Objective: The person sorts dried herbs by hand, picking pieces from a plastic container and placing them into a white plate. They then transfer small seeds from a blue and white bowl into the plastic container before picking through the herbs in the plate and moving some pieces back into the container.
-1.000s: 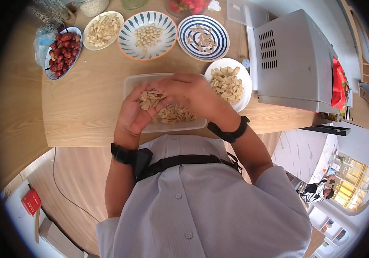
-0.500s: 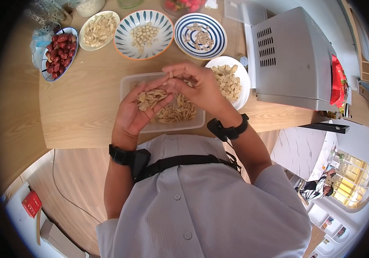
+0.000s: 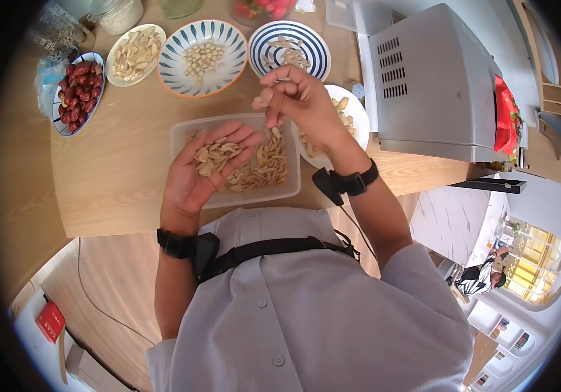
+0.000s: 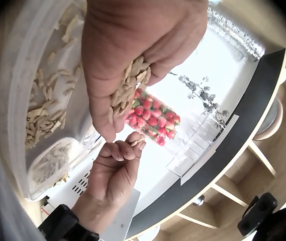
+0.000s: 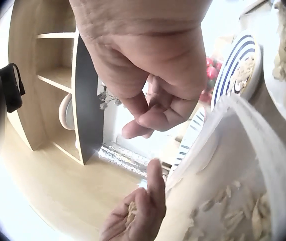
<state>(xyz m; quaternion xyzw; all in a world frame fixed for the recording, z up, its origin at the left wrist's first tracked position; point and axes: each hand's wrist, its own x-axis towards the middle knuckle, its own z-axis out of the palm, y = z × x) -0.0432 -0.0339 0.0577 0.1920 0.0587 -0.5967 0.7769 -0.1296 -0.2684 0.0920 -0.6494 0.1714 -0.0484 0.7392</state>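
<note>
My left hand [image 3: 192, 173], palm up over the left part of a clear plastic tub [image 3: 295, 189], carries a small heap of pale dried slices [image 3: 217, 157]. In the left wrist view that handful [image 4: 128, 90] shows between fingers and thumb. More dried slices [image 3: 267, 166] lie in the tub. Above its far right corner, my right hand [image 3: 306, 108] pinches one small dried slice [image 4: 137, 142] between thumb and fingertips. It is apart from the left hand and overlaps a white plate [image 3: 363, 124] of larger dried slices.
Along the back stand a dish of red dates [image 3: 79, 98], a plate of pale slices [image 3: 136, 55], a leaf-patterned plate of round seeds [image 3: 203, 59], a blue-ringed plate [image 3: 323, 55] and a tub of strawberries [image 3: 261, 10]. A grey appliance [image 3: 431, 85] stands at right.
My right hand has drawn away from the left hand, up and outward, with a slice at its fingertips. The left palm now shows more fully, its heap still on it.
</note>
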